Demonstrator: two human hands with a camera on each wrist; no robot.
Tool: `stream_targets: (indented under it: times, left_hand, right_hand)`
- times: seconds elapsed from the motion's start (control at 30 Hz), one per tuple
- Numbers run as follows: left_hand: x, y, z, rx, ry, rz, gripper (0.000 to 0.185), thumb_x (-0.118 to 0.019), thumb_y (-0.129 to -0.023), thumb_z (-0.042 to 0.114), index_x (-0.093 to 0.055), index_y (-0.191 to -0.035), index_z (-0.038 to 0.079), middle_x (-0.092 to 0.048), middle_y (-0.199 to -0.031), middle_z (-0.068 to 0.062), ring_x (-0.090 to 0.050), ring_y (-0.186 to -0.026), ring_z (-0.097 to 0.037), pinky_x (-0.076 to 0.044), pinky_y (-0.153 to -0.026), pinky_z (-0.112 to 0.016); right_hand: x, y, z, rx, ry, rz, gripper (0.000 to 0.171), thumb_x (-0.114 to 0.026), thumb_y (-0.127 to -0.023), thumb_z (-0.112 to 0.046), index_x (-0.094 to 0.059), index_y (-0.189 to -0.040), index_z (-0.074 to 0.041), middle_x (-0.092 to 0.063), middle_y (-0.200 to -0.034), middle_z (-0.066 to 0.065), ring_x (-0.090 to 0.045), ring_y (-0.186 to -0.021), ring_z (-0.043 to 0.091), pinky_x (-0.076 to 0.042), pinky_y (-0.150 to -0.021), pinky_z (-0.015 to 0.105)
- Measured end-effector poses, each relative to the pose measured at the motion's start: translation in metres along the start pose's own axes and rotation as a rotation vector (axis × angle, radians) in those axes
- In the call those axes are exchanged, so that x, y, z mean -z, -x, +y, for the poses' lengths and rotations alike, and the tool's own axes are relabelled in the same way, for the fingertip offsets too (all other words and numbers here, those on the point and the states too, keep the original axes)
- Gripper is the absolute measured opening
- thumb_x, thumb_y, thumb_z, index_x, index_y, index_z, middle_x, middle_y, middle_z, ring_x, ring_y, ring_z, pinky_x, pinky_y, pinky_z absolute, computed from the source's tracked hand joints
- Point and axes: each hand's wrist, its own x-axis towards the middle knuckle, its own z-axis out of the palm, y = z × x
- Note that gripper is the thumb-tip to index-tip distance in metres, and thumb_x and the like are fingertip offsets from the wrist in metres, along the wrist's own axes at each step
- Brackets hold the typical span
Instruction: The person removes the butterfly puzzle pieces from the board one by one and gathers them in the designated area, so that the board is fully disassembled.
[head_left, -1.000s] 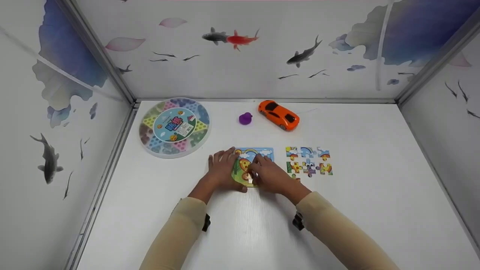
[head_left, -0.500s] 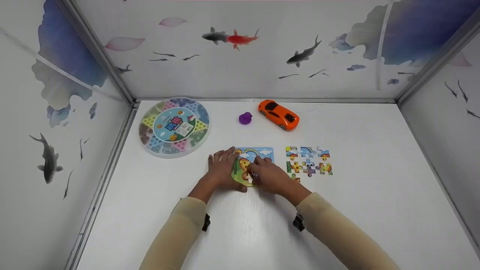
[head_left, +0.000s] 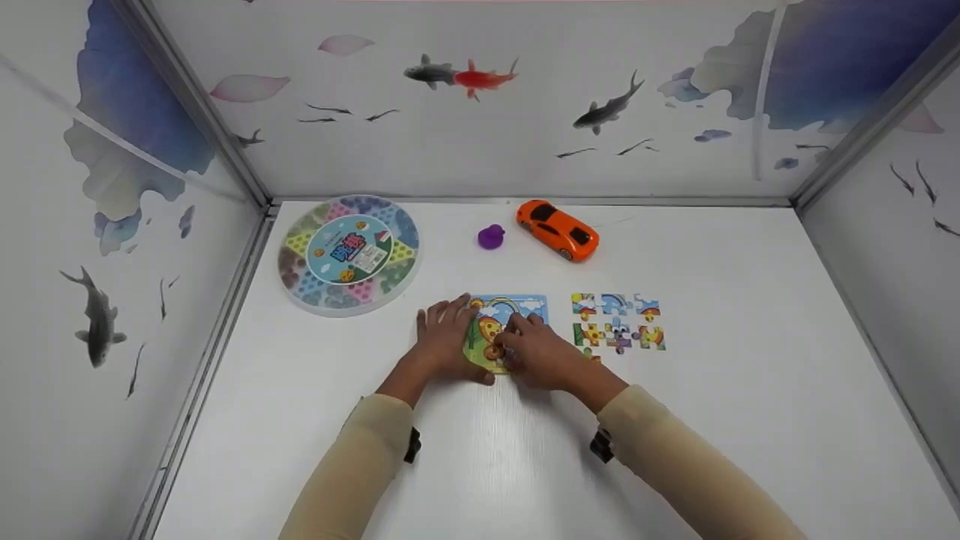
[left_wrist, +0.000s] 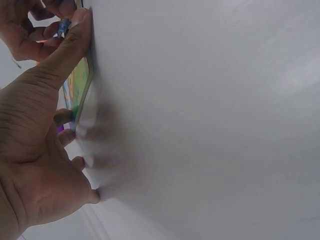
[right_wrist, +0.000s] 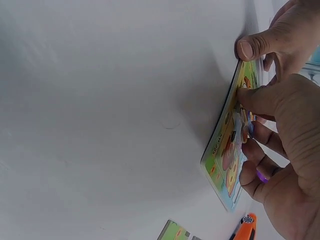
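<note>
The left hand [head_left: 444, 337] lies flat on the puzzle board [head_left: 501, 322] near the desk [head_left: 720, 420] centre, thumb at its near edge. The right hand [head_left: 541, 351] pinches a puzzle piece [right_wrist: 246, 125] (barely visible) over it. Misaligned tabs could jam or flick it out. Loose pieces [head_left: 618, 324] crowd the right; bare desk lies nearer the person.

Two bare hands, left [head_left: 448, 339] and right [head_left: 541, 352]. Long beige sleeves [head_left: 352, 472] of smooth fabric, close-fitting, ending just behind the hands. One small black device [head_left: 412, 445] strapped at each wrist, on the inner side beside the cuff. No rings visible.
</note>
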Motion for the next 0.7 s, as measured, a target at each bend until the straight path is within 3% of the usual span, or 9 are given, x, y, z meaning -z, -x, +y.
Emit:
stream_targets:
  times: [0.37, 0.7]
  left_hand:
    - [-0.001, 0.0, -0.001, -0.009, 0.003, 0.007, 0.13, -0.097, -0.074, 0.065, -0.031, -0.174, 0.017, -0.016, -0.186, -0.006, -0.017, -0.168, -0.041, -0.008, -0.135, -0.074]
    - [-0.002, 0.0, -0.002, -0.008, 0.013, 0.009, 0.131, -0.098, -0.073, 0.063, -0.03, -0.175, 0.017, -0.016, -0.187, -0.006, -0.016, -0.169, -0.042, -0.006, -0.136, -0.074]
  right_hand:
    - [-0.001, 0.006, 0.006, 0.077, 0.064, 0.054, 0.036, -0.074, -0.108, -0.029, -0.073, -0.142, -0.017, -0.063, -0.141, 0.009, -0.055, -0.125, 0.03, -0.055, -0.109, 0.057]
    - [0.001, 0.022, 0.021, 0.146, 0.036, 0.156, 0.043, -0.079, -0.105, -0.025, -0.071, -0.146, -0.015, -0.064, -0.138, 0.01, -0.058, -0.123, 0.028, -0.058, -0.106, 0.049]
